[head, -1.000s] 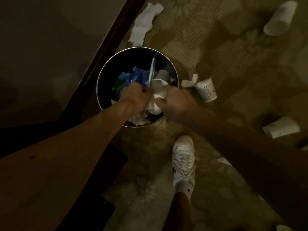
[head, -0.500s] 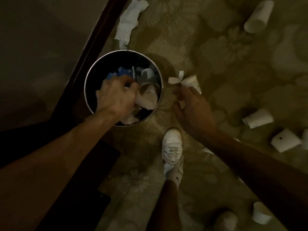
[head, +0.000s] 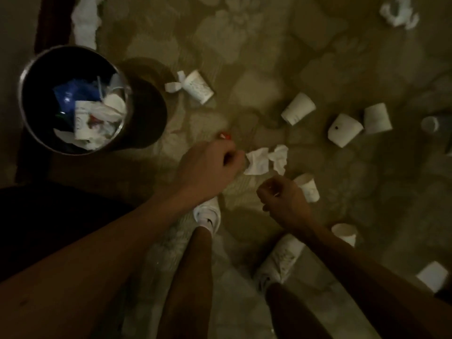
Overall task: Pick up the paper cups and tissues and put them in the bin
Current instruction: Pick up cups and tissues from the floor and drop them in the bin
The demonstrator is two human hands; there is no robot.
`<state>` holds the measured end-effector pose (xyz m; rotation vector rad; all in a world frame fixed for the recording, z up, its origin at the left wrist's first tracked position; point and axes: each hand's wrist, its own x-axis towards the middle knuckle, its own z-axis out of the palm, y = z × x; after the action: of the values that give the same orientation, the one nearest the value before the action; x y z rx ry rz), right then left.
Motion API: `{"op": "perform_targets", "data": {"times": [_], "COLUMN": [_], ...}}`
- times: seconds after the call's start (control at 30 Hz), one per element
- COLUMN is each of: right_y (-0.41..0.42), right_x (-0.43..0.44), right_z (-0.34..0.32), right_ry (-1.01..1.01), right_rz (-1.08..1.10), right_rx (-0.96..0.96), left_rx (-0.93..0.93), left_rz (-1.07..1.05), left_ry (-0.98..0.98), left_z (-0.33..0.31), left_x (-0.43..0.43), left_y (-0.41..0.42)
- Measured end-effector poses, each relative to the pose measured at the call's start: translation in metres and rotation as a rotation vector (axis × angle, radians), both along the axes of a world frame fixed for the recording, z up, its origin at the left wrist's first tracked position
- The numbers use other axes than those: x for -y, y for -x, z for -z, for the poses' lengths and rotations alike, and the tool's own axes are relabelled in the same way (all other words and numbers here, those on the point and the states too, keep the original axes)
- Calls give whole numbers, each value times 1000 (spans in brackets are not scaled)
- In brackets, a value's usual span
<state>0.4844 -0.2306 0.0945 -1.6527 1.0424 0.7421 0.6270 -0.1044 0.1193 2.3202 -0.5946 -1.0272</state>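
Note:
The round metal bin (head: 24, 77) stands at the upper left, holding cups, tissues and a blue wrapper. A crumpled white tissue (head: 261, 162) lies on the patterned carpet in the middle. My left hand (head: 210, 167) hovers with curled fingers at the tissue's left edge; no grip on it shows. My right hand (head: 283, 201) is curled into a fist just below the tissue and holds nothing. A small paper cup (head: 309, 189) lies right beside it. Several more cups lie around, among them a printed cup (head: 198, 86) and a plain cup (head: 297, 108).
Two cups (head: 344, 129) lie further right, and one (head: 344, 233) lies by my right forearm. Tissues lie at the top left (head: 85, 20) and top right (head: 398, 15). My white shoes (head: 208, 214) stand below the hands. Dark furniture (head: 49, 216) fills the left.
Both hands have left the bin and moved right, over the carpet, to the crumpled tissue. The view has swung right, so the bin now sits at the upper left.

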Motion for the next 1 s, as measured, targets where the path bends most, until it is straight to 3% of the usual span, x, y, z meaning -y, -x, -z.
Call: {"op": "perform_targets", "data": {"times": [0.2,0.3,0.37,0.5,0.67,0.87,1.0], "right_y": [105,134,149,163,174,174,173], "right_x": [57,77,86,91,85,85,90], "right_z": [68,121,158,224,279,309,302], "right_ry": [80,206,277,365,573,820,725], "right_rz": [80,65,74,-4,-238,-189,-65], "right_rx": [-62,-76,-77,-51,82,220,277], "left_rx": [-77,-91,-50,203,592,781,787], "left_rz": [173,191,337,725,1102,1015,849], "left_ry": [-122,-97,-61,-107,37,264,347], "left_z": [103,168,211,281,349,377,373], "left_x": [44,56,62,65,67,72,102], "left_y": [85,104,109,106,96,83,74]}}
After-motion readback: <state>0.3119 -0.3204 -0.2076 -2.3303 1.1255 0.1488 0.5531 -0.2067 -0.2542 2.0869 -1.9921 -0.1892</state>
